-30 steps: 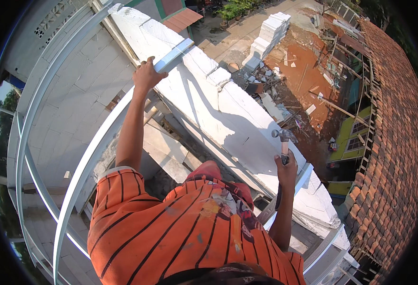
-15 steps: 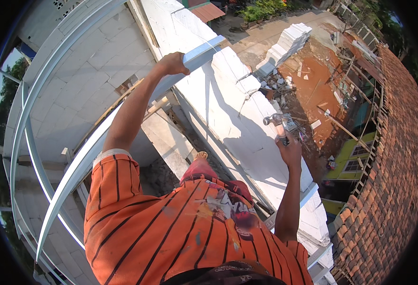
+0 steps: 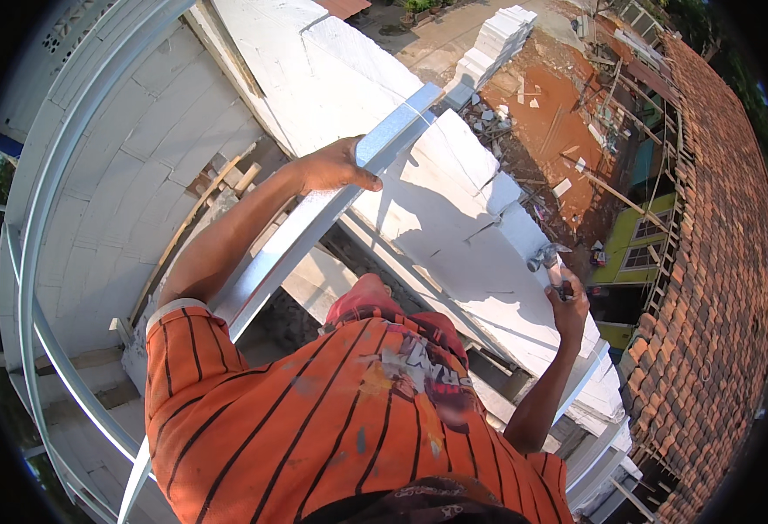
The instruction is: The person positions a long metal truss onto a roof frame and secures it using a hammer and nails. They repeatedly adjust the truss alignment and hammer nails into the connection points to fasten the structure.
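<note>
My left hand (image 3: 336, 166) is closed round a long, silvery metal channel (image 3: 301, 229), close to its far end. That end lies out over the top of a white block wall (image 3: 362, 65), and the other end passes under my left arm. On the right, my right hand (image 3: 569, 306) grips a hammer (image 3: 543, 258) by the handle. The hammer's metal head points up and left, over the outer side of the wall. A thin line or wire crosses the channel near its tip. My fingers hide part of the hammer handle.
More curved-looking metal channels (image 3: 52, 188) stand at the left before a grey block wall (image 3: 152, 131). A plank (image 3: 318, 284) lies below me. Down on the right are rubble, red soil (image 3: 541, 113), stacked white blocks (image 3: 493, 44) and a tiled roof (image 3: 707, 262).
The channel's far end has shifted right, with my left hand moving down and right along with it. My right hand and the hammer have moved right and down. My view has turned somewhat.
</note>
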Demonstrator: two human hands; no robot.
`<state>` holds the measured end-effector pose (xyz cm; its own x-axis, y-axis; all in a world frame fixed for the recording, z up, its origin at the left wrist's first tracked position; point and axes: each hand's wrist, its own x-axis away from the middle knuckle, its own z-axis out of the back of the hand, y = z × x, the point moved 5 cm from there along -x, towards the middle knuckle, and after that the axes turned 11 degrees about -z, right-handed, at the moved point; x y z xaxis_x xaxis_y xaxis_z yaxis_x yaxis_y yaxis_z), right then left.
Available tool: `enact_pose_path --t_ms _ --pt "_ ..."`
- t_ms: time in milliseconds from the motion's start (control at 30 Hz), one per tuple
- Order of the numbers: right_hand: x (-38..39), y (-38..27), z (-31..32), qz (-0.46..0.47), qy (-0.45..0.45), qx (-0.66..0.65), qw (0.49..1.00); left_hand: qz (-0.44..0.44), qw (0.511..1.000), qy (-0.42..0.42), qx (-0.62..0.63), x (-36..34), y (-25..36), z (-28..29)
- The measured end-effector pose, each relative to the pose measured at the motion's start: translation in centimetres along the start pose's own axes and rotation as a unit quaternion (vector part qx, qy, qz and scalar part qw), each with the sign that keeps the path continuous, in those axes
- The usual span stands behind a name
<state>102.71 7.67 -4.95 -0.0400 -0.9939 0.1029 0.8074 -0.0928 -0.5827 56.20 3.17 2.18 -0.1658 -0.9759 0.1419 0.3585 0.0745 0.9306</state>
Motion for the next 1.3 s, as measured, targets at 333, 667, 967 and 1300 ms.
enact_pose_path --t_ms 333,667,967,1300 --pt "1.6 -0.2 -0.5 -0.023 0.12 0.03 0.992 -0.033 0.997 0.031 0.058 0.6 1.2 -0.2" --pt "7.2 -1.8 -0.5 -0.065 0.309 -0.025 0.949 0.024 0.996 0.0 0.085 -0.3 -0.2 -0.2" --pt "20.8 6.7 2.5 -0.322 0.433 -0.029 0.841 0.049 0.998 0.018 0.048 0.3 -1.6 0.2" --pt "34.9 15.9 -1.5 -0.621 0.398 0.14 0.661 0.05 0.996 -0.041 0.058 0.3 -1.0 -0.1"
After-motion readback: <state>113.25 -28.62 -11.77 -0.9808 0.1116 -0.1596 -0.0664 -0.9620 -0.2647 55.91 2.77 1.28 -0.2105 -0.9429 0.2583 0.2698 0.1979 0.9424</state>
